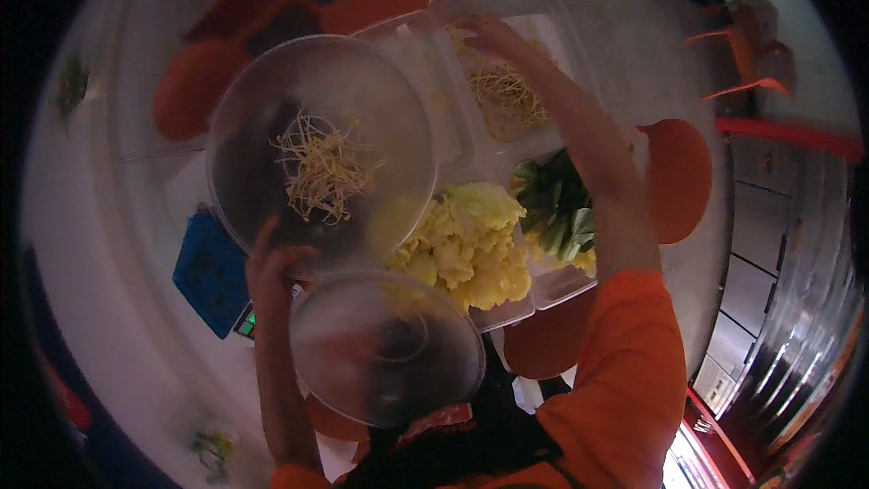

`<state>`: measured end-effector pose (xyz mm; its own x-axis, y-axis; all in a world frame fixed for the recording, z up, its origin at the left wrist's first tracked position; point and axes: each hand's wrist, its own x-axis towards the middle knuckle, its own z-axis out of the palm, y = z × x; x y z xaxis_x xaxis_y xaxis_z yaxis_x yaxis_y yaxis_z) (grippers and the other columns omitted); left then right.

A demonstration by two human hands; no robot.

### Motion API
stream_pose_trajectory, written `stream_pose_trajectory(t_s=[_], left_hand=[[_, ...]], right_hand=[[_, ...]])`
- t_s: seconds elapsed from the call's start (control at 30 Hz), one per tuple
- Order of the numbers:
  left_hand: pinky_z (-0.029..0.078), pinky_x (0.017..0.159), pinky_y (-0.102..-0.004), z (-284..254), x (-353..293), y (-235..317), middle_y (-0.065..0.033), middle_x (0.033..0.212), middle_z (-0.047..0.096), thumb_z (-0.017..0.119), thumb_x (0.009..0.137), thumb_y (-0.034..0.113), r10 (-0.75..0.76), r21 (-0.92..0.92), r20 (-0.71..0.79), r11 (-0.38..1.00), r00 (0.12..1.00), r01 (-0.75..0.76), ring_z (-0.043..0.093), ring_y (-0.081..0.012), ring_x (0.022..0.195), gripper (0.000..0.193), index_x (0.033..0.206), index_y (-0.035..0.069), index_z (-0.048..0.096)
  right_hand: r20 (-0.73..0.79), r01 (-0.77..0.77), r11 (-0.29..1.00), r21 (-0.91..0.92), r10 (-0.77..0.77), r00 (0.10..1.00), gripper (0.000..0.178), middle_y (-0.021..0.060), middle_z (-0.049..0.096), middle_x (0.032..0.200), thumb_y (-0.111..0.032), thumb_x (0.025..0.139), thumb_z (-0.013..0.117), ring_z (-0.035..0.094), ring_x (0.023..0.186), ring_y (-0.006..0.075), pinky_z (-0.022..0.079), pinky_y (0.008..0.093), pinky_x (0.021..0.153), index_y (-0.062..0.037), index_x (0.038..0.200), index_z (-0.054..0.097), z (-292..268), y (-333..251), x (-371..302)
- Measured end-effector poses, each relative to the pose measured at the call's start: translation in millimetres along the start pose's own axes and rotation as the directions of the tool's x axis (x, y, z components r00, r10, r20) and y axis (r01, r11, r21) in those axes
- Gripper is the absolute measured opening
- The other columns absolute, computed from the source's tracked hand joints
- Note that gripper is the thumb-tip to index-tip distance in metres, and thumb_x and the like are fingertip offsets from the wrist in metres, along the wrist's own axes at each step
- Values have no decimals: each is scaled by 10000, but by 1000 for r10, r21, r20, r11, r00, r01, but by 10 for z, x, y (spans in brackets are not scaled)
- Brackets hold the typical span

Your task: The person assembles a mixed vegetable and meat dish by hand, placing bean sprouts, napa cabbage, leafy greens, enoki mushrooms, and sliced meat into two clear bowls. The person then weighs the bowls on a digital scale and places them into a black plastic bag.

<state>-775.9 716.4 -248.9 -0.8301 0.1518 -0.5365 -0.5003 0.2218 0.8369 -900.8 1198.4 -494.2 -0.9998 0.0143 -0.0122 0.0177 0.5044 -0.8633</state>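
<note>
My left hand is at the near-left rim of a large round bowl, its fingers hooked over the edge. Inside the bowl lies a loose pile of bean sprouts. My right arm reaches far forward to a clear rectangular bin. Over the bean sprouts in that bin is my right hand, fingers stretched out toward the left. I see no sprouts lifted in it, though dim light blurs the fingertips.
A smaller round bowl stands close to my body. Yellow leafy cabbage and dark green vegetables fill nearer bins. At left are a blue tray and a green-lit display. Orange chairs surround the table.
</note>
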Motion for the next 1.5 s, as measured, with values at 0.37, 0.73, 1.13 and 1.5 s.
stream_pose_trajectory(t_s=[0.37,0.73,1.13,1.5], left_hand=[[481,484,-243,6,14,-58,-157,846,677,504,816,210,-25,70,-27,997,999,27,627,-176,584,619,1360,-36,340],[493,467,-257,141,14,69,-181,835,672,496,811,166,-69,50,11,996,998,69,613,-164,572,629,1363,-64,299],[507,482,-292,78,9,-11,-211,844,664,429,853,117,-64,-32,51,997,997,65,615,-193,567,567,1378,-30,275],[505,537,-303,28,71,-58,-179,879,676,461,849,179,-51,12,100,999,994,51,656,-225,700,586,1375,-22,300]], right_hand=[[314,-30,810,-586,261,913,646,180,441,1323,-391,755,661,422,1206,403,405,494,953,-174,1330,462,-201,-135,-901],[3,-141,671,-728,208,978,606,268,446,1192,-263,721,693,431,1116,471,406,521,900,-138,1277,486,198,-191,-1330],[-276,-316,801,-509,196,941,324,213,606,876,-125,692,663,569,914,389,475,445,807,-62,1008,634,-375,-136,-1174],[-360,-539,836,-104,474,804,426,183,657,935,-168,710,677,644,870,297,503,372,779,-65,1119,616,-621,-155,-1303]])
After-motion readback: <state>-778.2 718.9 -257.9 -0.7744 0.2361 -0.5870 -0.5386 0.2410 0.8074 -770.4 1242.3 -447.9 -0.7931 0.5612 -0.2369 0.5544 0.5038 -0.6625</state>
